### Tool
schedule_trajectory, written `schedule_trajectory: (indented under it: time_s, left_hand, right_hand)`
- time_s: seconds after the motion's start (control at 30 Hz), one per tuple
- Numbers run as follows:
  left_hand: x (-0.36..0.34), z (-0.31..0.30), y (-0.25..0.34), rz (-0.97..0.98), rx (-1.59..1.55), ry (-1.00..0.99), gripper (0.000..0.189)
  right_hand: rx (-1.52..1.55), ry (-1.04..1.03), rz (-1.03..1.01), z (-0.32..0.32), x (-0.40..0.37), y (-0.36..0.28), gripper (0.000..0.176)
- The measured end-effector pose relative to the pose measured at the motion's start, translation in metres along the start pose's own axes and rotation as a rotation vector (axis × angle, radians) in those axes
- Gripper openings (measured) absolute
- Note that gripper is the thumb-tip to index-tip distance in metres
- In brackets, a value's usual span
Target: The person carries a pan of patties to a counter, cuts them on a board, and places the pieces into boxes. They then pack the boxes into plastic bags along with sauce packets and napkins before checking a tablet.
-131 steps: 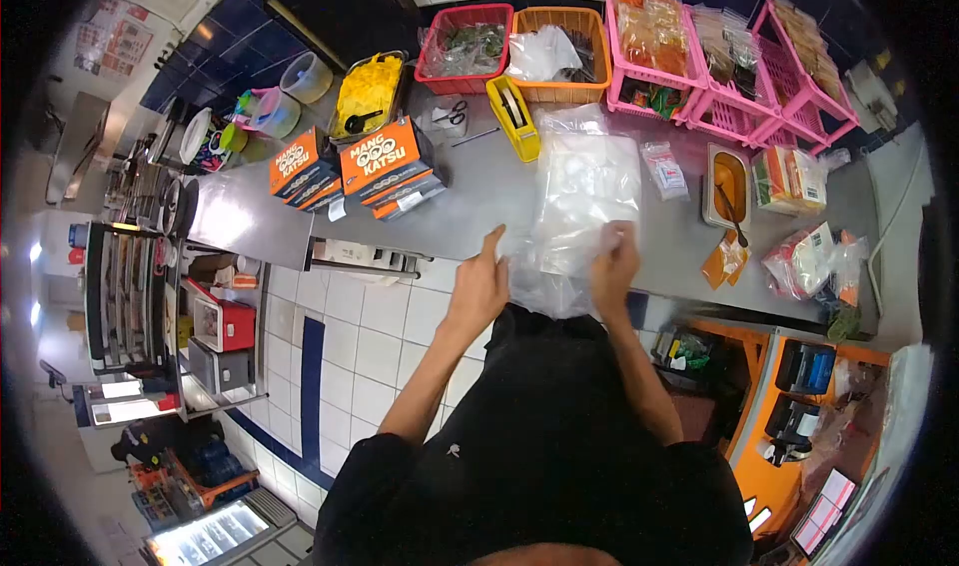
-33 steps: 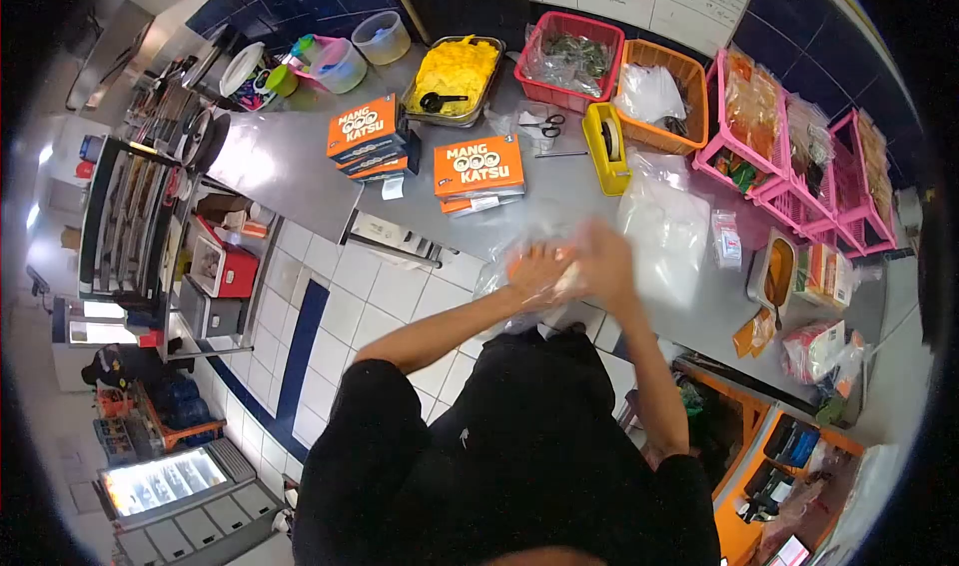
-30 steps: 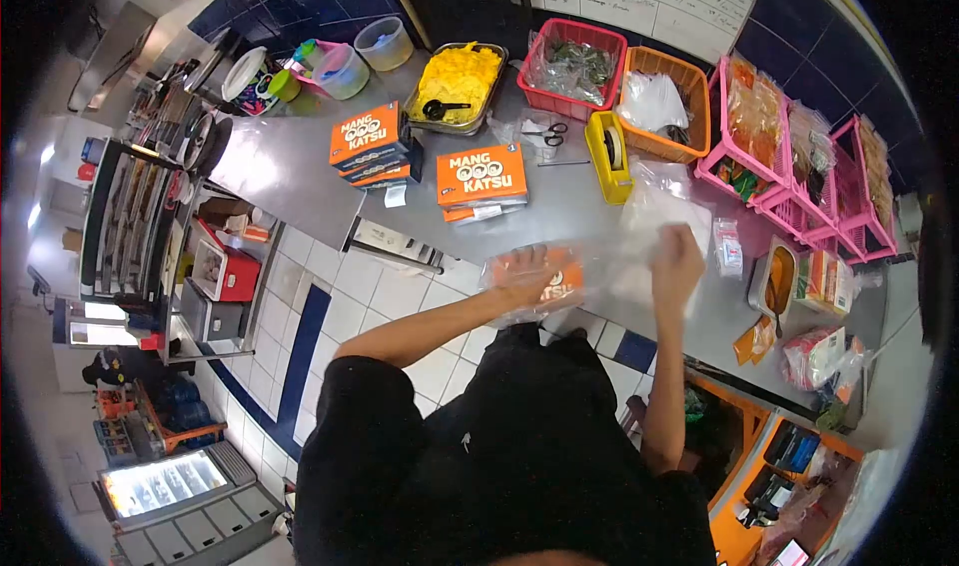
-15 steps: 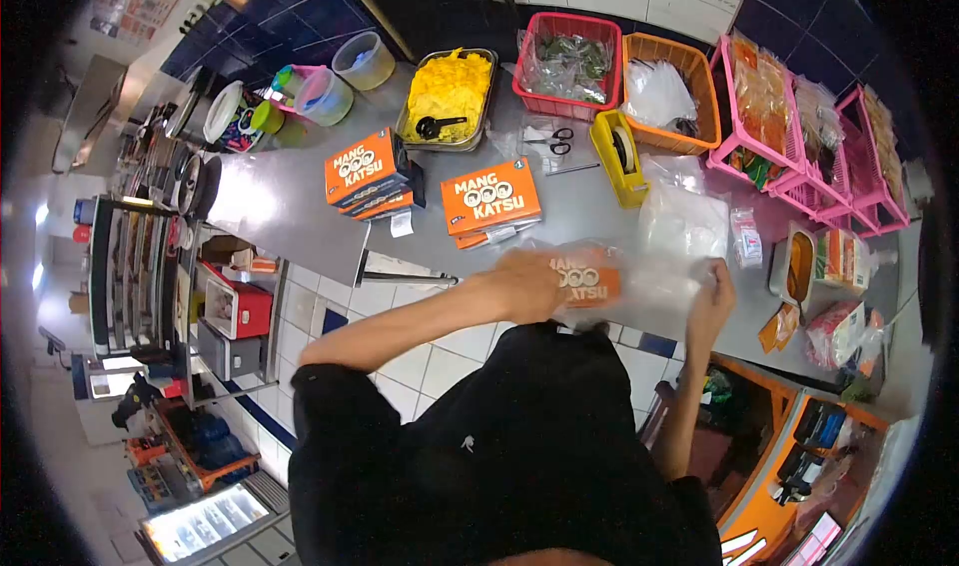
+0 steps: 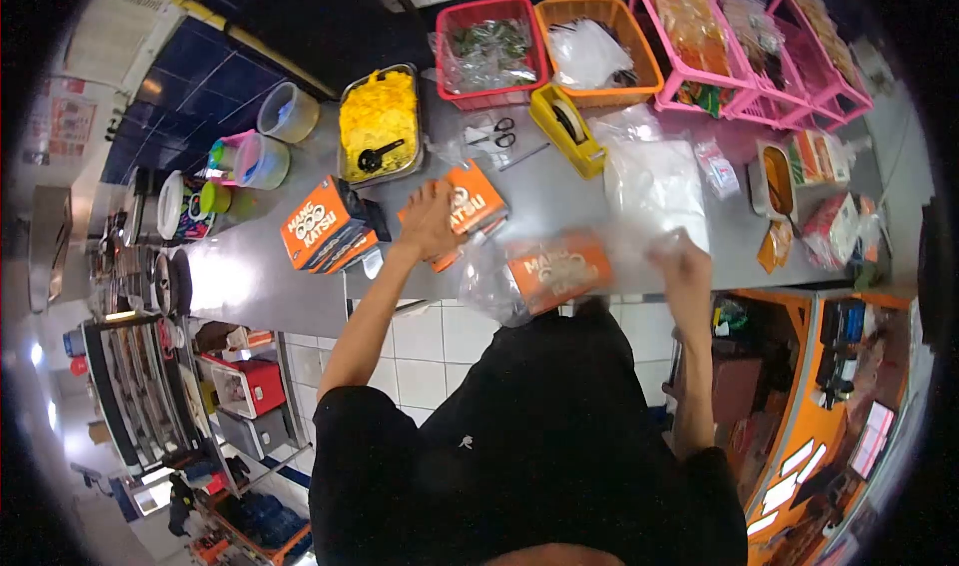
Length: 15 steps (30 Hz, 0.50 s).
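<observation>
At the left of the middle band, the stack of Mang Katsu boxes [image 5: 325, 228] sits on the steel counter [image 5: 250, 276], out of reach of either hand. Just right of it, the left hand [image 5: 430, 216] has let go of the box it was pressing half a second ago. It now lies with fingers spread and unclenched on the near-left end of the loose Mang Katsu box [image 5: 472, 204], touching it but not closed around it. That box lies flat, its long axis running from lower left to upper right of the frame. Right of centre, at the counter's front edge, the bagged Mang Katsu box [image 5: 554, 271] is fully inside the clear plastic bag [image 5: 487, 288], so one box counts as packed and a second is under the hand. The bagged box lies printed face up. Its long axis is almost level across the frame, rising slightly to the right. The bag's closed end bulges to the lower left and its mouth opens to the right. There the right hand [image 5: 681, 261] seems to pinch the mouth's edge with curled fingers, though motion blur softens the grip. It works just below the pile of flat clear bags [image 5: 654, 176].
</observation>
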<state>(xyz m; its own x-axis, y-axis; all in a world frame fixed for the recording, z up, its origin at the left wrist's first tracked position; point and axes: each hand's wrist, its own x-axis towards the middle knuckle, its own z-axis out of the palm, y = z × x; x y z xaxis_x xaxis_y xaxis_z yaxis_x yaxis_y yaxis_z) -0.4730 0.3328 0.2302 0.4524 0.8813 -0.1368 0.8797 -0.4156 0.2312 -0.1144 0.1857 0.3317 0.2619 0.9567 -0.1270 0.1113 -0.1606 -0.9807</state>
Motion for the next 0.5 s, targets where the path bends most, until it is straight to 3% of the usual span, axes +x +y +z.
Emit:
schedule_trajectory:
  time_s: [0.03, 0.07, 0.1, 0.13, 0.2, 0.27, 0.33, 0.4, 0.43, 0.5]
  left_hand:
    - [0.002, -0.016, 0.005, -0.063, -0.076, -0.023, 0.071]
    - [0.002, -0.033, 0.013, -0.133, -0.155, -0.04, 0.074]
    - [-0.001, -0.052, 0.021, -0.067, -0.211, 0.053, 0.077]
    - [-0.007, -0.074, 0.032, -0.002, -0.263, 0.139, 0.08]
    - [-0.024, -0.13, 0.084, -0.022, -0.424, 0.262, 0.09]
    - [-0.039, -0.171, 0.134, 0.119, -0.504, 0.379, 0.109]
    - [-0.049, -0.179, 0.178, 0.189, -0.738, 0.493, 0.117]
    - [-0.046, -0.148, 0.203, 0.393, -0.855, 0.512, 0.121]
    - [-0.044, -0.127, 0.215, 0.484, -0.911, 0.508, 0.122]
    - [-0.035, -0.065, 0.225, 0.56, -0.998, 0.43, 0.12]
  right_hand:
    - [-0.013, 0.009, 0.008, 0.0, -0.002, 0.002, 0.007]
    - [-0.054, -0.058, -0.136, -0.002, -0.002, 0.003, 0.004]
    - [-0.089, -0.123, -0.28, -0.002, 0.0, 0.003, 0.005]
    - [-0.095, -0.12, -0.271, -0.001, -0.002, -0.001, 0.005]
    - [-0.495, -0.068, -0.522, 0.002, -0.003, -0.013, 0.012]
    - [-0.514, -0.07, -0.552, 0.001, -0.004, -0.016, 0.018]
    - [-0.25, -0.174, -0.172, -0.004, -0.006, -0.011, 0.015]
    - [0.107, -0.219, -0.065, -0.008, -0.001, 0.012, 0.017]
    - [0.139, -0.299, -0.019, -0.019, 0.005, 0.04, 0.026]
    - [0.453, -0.108, 0.117, -0.017, 0.006, 0.049, 0.035]
